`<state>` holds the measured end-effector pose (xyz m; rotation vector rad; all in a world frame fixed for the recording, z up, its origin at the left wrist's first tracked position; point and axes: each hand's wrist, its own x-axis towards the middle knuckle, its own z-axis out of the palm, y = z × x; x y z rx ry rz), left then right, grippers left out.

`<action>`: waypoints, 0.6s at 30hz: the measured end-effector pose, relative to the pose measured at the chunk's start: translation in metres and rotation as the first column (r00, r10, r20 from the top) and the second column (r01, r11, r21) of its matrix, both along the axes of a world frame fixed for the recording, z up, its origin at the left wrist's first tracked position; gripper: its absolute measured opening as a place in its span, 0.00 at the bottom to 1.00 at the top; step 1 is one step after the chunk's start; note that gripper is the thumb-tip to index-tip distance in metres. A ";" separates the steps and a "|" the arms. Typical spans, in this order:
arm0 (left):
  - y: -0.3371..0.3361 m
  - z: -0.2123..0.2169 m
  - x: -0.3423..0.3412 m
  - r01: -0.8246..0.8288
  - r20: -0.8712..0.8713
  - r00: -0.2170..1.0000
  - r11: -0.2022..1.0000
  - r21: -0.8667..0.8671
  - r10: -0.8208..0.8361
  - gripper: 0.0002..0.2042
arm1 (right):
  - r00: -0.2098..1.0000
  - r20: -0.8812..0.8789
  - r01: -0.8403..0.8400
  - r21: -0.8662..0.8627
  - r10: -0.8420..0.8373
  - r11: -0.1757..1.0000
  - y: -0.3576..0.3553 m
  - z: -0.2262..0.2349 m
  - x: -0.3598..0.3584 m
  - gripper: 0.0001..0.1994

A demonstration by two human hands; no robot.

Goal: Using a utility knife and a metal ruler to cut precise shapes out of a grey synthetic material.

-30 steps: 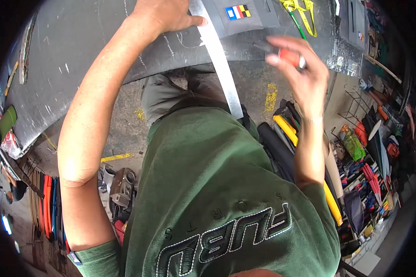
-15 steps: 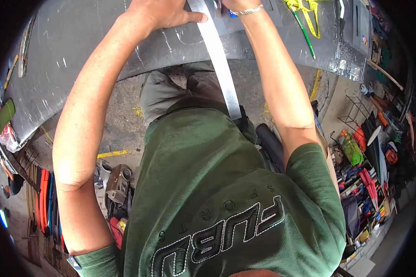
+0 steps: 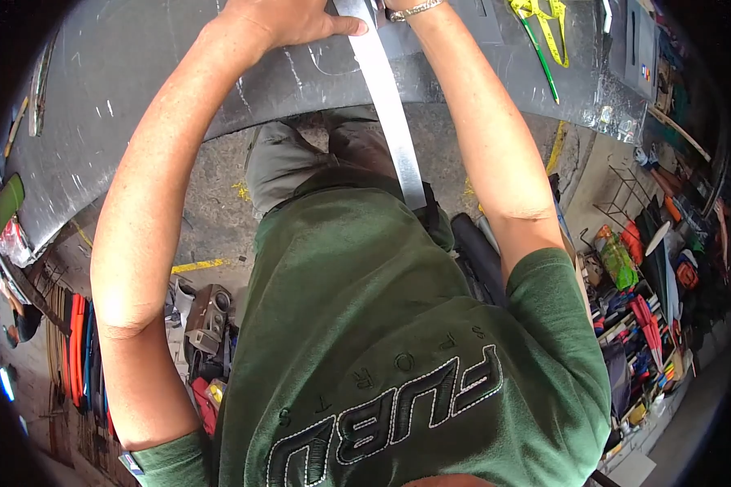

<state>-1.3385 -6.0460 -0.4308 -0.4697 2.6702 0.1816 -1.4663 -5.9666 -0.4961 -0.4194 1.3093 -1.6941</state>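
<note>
A long, flat, shiny metal strip (image 3: 390,122) lies across a large grey metal sheet (image 3: 122,97) and hangs over its near edge toward my green shirt. My left hand (image 3: 292,20) lies flat on the sheet at the top of the view, fingers together, fingertips pressing on the strip's left edge. My right hand (image 3: 391,5) is just to the right of the strip's top. Only its wrist with a metal bracelet shows, as the fingers are cut off by the frame. Chalk-like scratch marks run over the sheet near the strip.
Yellow-handled snips (image 3: 544,12) and a thin green tool (image 3: 540,57) lie on the sheet at right, beside a grey box (image 3: 633,40). On the concrete floor are a power tool (image 3: 207,312), red and orange hoses (image 3: 77,349), and cluttered tool racks (image 3: 642,316) at right.
My right hand, raised at the right with something small and red a second ago, has come down to the top of the strip. My left hand has stayed on the strip.
</note>
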 end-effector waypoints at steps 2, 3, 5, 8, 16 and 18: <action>-0.032 -0.017 0.028 0.290 -0.465 0.875 0.623 0.726 0.134 0.59 | 1.000 -0.013 -0.004 0.003 0.004 1.000 -0.003 0.004 0.003 0.23; -0.044 -0.078 0.017 0.270 -0.458 0.876 0.635 0.724 0.149 0.59 | 1.000 -0.002 -0.026 -0.010 0.026 1.000 -0.009 0.005 0.008 0.23; -0.058 -0.168 0.038 0.154 -0.844 0.532 0.972 0.178 0.070 0.59 | 0.998 0.017 -0.053 -0.021 0.053 0.998 -0.017 0.004 0.015 0.23; -0.054 -0.174 0.028 0.130 -0.845 0.534 0.987 0.092 0.008 0.58 | 0.999 0.014 -0.039 -0.027 0.039 0.999 -0.010 0.000 0.010 0.23; 0.006 -0.001 -0.002 0.047 -0.206 0.978 0.999 0.001 -0.046 0.57 | 1.000 0.013 0.004 -0.042 -0.003 0.999 0.000 -0.003 0.001 0.23; -0.037 -0.070 0.016 0.004 -0.049 0.999 1.000 -0.013 -0.004 0.57 | 1.000 0.018 -0.016 -0.059 0.017 0.998 -0.005 0.001 0.006 0.23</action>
